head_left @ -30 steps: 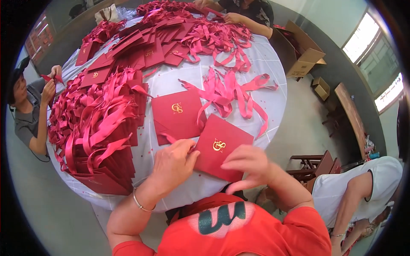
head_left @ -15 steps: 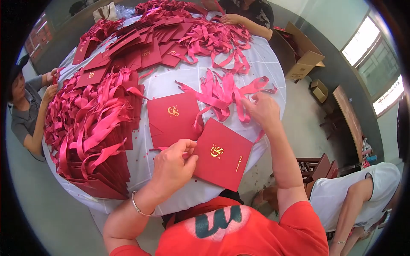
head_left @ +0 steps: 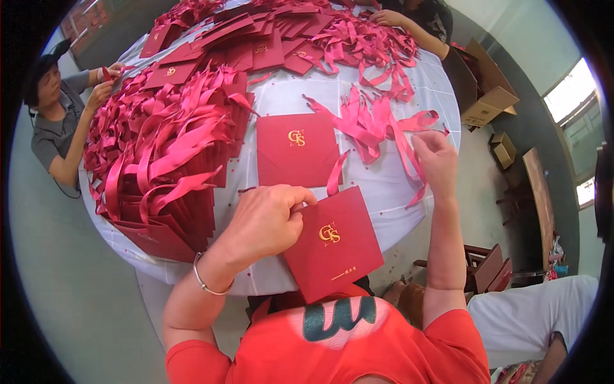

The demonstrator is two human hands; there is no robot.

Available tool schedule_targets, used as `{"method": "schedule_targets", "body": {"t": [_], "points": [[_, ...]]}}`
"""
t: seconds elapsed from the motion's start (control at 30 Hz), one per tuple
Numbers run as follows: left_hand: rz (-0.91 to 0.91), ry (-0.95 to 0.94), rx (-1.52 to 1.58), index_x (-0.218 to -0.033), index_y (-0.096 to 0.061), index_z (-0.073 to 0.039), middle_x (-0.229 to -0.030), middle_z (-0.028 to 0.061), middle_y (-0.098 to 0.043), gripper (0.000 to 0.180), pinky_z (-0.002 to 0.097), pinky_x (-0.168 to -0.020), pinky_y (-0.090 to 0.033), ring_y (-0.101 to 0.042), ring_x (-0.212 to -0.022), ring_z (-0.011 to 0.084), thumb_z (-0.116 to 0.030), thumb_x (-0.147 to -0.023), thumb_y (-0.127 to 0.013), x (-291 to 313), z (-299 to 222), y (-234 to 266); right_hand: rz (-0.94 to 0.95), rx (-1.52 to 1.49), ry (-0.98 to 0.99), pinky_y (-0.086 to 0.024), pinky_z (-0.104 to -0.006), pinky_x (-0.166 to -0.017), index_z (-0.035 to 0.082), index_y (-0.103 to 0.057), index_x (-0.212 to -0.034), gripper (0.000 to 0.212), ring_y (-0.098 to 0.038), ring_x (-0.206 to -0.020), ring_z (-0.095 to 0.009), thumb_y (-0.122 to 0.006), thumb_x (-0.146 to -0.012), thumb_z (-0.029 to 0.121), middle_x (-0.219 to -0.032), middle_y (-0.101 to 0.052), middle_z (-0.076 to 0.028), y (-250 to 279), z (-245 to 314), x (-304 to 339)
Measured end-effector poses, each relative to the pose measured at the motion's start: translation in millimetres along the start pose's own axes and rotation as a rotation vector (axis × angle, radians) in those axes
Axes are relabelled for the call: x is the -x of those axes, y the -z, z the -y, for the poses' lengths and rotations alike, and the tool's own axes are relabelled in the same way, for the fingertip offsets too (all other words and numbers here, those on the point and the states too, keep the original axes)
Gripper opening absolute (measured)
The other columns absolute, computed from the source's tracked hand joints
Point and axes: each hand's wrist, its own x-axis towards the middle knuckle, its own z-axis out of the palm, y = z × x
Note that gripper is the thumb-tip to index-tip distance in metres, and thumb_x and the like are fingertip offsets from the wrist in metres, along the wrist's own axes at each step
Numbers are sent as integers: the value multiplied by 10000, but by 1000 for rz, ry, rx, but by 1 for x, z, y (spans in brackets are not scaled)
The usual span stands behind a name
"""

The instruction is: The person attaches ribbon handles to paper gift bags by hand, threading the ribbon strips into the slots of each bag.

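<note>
Red bag pinched, right hand up by the ribbons

The left hand has thumb and forefinger closed on the upper left part of the red bag. The right hand's fingers are curled together beside a hanging ribbon; I can't tell from here whether they have hold of it. The bag lies slantwise at the near edge of the table, gold emblem up, its lower corner reaching in front of the red shirt. A short bit of pink ribbon shows at its upper edge.

Just beyond it lies a second bag, flat on the white cloth, with the loose ribbons to its right. On the left stands a thick row of bags, pink ribbons spilling over the top. More bags are heaped farther back. A person in grey sits at the left, fingers on something red; a cardboard box stands open off to the right.
</note>
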Motion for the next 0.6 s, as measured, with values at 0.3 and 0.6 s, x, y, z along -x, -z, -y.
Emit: {"method": "schedule_targets", "body": {"t": [0.3, 0.6], "points": [[-7, -60, -90, -998, -666, -16, -925, 174, -692, 245, 414, -755, -520, -668, -866, 332, -39, -776, -565, -1, 4, -18, 294, 0, 538, -509, -333, -669, 25, -654, -876, 147, -637, -759, -246, -734, -754, 8, -829, -658, -83, -30, 58, 107], [246, 182, 105, -1011, -647, 22, -858, 150, -697, 209, 343, -596, -513, -673, -666, 234, -40, -824, -578, -22, -17, -16, 357, 141, 890, -464, -334, -607, 36, -647, -927, 267, -598, -708, -224, -736, -675, 20, -870, -624, -70, -32, 56, 114]]}}
